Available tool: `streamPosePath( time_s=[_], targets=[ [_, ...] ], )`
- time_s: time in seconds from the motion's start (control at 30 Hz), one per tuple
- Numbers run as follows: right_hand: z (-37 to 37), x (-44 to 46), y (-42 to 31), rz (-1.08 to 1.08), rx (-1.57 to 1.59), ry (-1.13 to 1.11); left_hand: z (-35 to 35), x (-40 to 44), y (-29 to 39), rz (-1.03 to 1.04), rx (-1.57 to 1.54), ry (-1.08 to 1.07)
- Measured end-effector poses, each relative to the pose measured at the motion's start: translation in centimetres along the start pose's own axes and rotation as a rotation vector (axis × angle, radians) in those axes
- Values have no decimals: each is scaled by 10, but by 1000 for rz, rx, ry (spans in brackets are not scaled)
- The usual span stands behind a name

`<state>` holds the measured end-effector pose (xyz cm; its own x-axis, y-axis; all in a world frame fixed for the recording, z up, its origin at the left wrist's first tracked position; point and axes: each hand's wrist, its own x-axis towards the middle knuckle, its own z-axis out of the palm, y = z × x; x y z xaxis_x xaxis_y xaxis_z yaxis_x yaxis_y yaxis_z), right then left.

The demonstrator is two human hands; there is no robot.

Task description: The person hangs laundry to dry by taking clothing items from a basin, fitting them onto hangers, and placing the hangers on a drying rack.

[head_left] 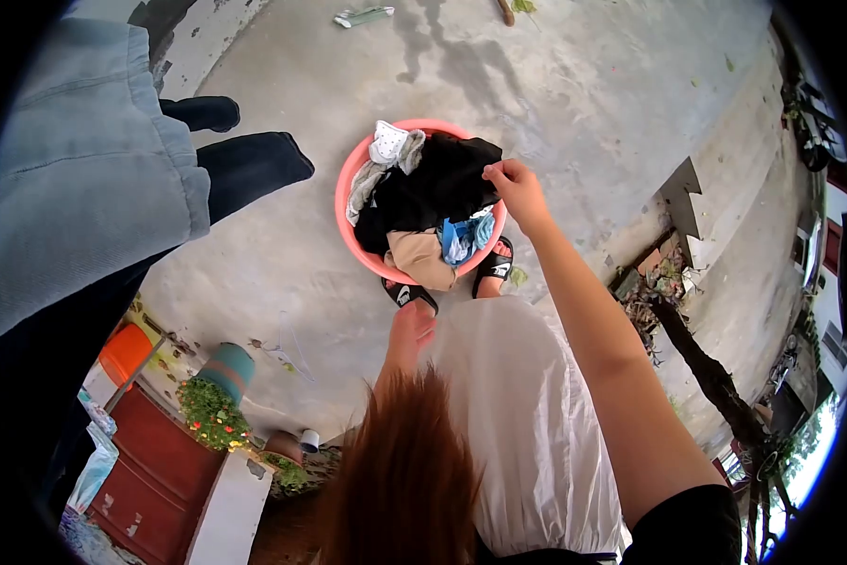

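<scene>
A round pink basin [345, 169] full of clothes stands on the concrete at my feet. Black cloth [433, 184] covers much of the pile, with a white piece [387, 142] at its far left, a beige piece [421, 258] near me and a blue one [459, 241] at the near right. At the basin's right rim, my right hand [516, 188] pinches the edge of the black cloth between thumb and fingers. Below the basin, my left hand [413, 330] is near my sandal, partly behind hair, and its fingers are not clear.
Grey-blue and dark garments [94, 169] hang at the left. Potted flowers [211, 414] and a teal pot [226, 370] are at the lower left. A thin hanger [294, 345] lies on the ground. At the right are rubble [654, 282] and a dark branch [710, 377].
</scene>
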<state>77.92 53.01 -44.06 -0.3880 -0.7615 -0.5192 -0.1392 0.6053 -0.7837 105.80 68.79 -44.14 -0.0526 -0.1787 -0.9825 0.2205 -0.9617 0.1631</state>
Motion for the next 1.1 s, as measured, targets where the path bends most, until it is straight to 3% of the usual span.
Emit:
streamPosePath(
  time_s=[0.23,0.4,0.57,0.67,0.77,0.87,0.97,1.03,1.1],
  targets=[
    [-13,-32,-31,41,51,-16,7,-12,14,19,-5,-38],
    [-27,-84,-62,352,175,-95,7,-40,19,56,120,-61],
    [-22,-136,-111,139,211,-120,1,-72,20,129,231,-70],
    [-27,-155,-134,256,252,-94,0,-88,19,155,296,-61],
    [-42,-188,-190,236,474,-164,-3,-98,7,537,465,-119],
    [-59,-216,-220,218,568,-320,33,-174,40,1022,766,-1],
    [-80,-258,-271,203,719,-500,57,-227,60,1314,804,76],
    [-95,-293,-305,133,809,-578,64,-242,69,1279,869,0],
    [-114,-321,-334,42,877,-672,75,-265,87,1168,644,-203]
  ],
)
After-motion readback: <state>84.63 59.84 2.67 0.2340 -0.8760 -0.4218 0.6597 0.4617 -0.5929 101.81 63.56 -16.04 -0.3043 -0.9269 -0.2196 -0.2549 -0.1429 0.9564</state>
